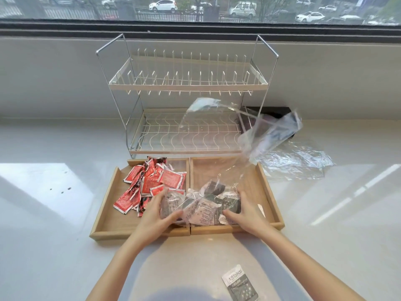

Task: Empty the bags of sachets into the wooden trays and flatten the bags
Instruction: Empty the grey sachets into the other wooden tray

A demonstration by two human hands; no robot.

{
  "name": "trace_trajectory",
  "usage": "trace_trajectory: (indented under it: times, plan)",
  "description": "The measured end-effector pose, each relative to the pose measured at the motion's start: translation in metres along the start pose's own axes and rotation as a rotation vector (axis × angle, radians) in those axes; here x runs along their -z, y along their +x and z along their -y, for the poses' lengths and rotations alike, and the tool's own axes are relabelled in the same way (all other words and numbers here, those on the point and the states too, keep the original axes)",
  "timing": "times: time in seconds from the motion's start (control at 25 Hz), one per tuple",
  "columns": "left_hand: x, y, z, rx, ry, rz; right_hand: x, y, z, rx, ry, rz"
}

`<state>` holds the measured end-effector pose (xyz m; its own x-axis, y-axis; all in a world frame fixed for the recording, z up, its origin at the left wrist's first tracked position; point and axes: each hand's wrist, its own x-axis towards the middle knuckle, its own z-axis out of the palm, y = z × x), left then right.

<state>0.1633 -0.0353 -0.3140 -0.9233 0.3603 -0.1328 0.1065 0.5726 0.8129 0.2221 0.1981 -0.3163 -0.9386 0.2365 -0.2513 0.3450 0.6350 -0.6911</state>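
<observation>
Two wooden trays stand side by side on the counter. The left tray holds a heap of red sachets. Over the right tray I hold a clear plastic bag with several grey and black sachets in its near end. My left hand grips the bag's left side, fingers curled round it. My right hand grips its right side. The bag's far end rises up and back toward the rack, blurred.
A two-tier wire dish rack stands behind the trays. A crumpled clear bag lies on the counter right of the trays, next to a dark object. One grey sachet lies on the counter near me.
</observation>
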Motion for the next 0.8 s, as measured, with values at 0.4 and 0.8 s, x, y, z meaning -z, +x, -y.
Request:
trace_trajectory:
  times: [0.4,0.8]
  plan:
    - [-0.008,0.003,-0.008,0.047,0.201,-0.136,-0.001,-0.002,0.006,0.070,0.030,-0.045]
    - [0.010,0.017,-0.059,0.034,-0.197,0.032,0.052,-0.011,0.015,0.210,0.070,-0.181]
